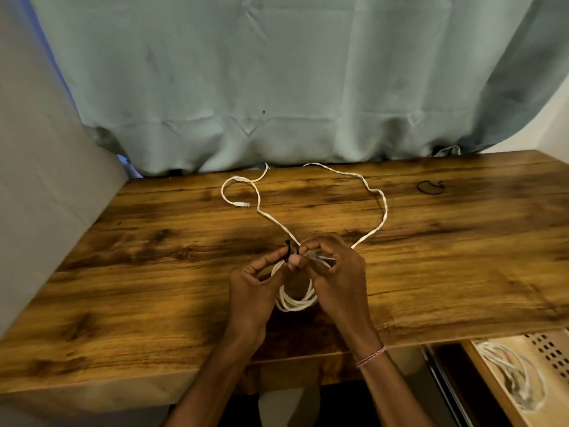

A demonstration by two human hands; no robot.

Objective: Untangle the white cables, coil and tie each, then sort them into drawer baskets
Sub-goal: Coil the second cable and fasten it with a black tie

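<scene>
A coil of white cable (295,300) hangs between my two hands above the wooden table (154,272). My left hand (255,282) pinches a thin black tie (73,248) at the coil's top. My right hand (335,272) grips the top of the coil, fingers curled round the strands. A second white cable (377,198) lies loose on the table behind, running in a wide loop from my hands to the back edge; its connector end (243,204) rests at the back left.
Another black tie (429,188) lies at the table's back right. At lower right an open drawer holds a perforated basket (551,355) with coiled white cables (511,374). A pale green curtain (277,87) hangs behind the table, and a grey panel (40,180) stands at left.
</scene>
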